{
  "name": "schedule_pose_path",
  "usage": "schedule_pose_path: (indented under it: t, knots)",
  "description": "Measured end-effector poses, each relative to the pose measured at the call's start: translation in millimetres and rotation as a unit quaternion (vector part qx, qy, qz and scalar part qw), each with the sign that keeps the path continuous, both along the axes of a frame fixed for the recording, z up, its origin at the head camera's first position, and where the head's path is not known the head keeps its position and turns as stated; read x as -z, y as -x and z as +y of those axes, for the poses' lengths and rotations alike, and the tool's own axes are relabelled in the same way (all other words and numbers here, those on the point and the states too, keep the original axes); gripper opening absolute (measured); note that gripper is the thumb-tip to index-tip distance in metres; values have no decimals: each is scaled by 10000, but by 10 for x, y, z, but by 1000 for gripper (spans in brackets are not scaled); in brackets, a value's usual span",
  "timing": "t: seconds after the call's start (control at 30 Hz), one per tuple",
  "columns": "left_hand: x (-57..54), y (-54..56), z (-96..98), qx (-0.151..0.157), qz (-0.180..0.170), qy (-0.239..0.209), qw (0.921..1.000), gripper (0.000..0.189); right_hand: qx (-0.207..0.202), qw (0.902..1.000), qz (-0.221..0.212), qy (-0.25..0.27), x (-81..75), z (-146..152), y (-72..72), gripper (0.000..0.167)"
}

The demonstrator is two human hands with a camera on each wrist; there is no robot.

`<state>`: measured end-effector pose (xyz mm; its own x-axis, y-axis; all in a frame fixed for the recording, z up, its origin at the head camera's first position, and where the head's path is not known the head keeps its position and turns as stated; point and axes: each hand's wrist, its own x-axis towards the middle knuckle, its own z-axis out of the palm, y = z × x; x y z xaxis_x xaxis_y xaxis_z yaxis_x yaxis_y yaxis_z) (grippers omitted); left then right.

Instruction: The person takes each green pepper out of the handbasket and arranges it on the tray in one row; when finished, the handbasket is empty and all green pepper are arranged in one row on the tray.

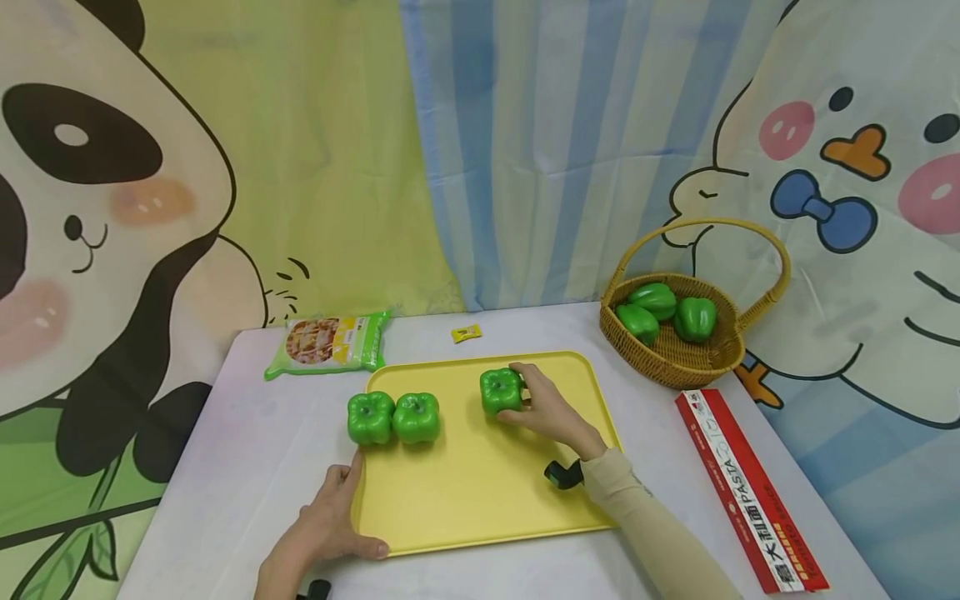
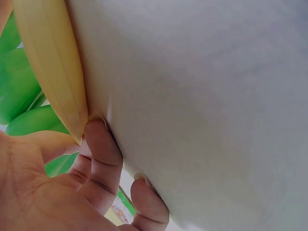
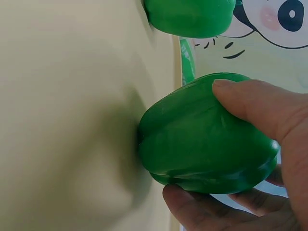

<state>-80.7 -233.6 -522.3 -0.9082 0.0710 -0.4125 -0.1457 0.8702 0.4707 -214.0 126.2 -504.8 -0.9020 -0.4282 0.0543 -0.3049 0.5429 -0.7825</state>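
My right hand grips a green bell pepper between thumb and fingers, over the right half of a yellow tray. In the right wrist view, this bell pepper has its base close to the tray surface. Two more green bell peppers, one at the left edge and one beside it, sit side by side on the tray. My left hand holds the tray's near left corner, thumb at the front edge and fingers along the left side. Curled fingertips show right at the rim in the left wrist view.
A wicker basket with several green bell peppers stands at the back right. The red pasta box lies right of the tray. Behind the tray are a green food packet and a small yellow packet. Printed curtains hang behind the table.
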Motion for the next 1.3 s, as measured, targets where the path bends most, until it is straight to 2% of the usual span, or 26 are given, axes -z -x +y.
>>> schedule_pose_path:
  t: [0.37,0.7,0.97,1.3]
  knots:
    - [-8,0,0,23,43,1,10000,158,-373,9991,198,19,53,-180,11,83]
    - [-14,-21,-5,101,155,-27,9998,156,-562,9982,126,-176,72,-358,-28,88]
    - [-31,-21,2,77,154,-33,9998,155,-745,9970,144,-182,31,-399,-57,88]
    - [-4,-16,-7,59,157,-33,9999,157,-870,9954,289,-280,74,-437,-45,89]
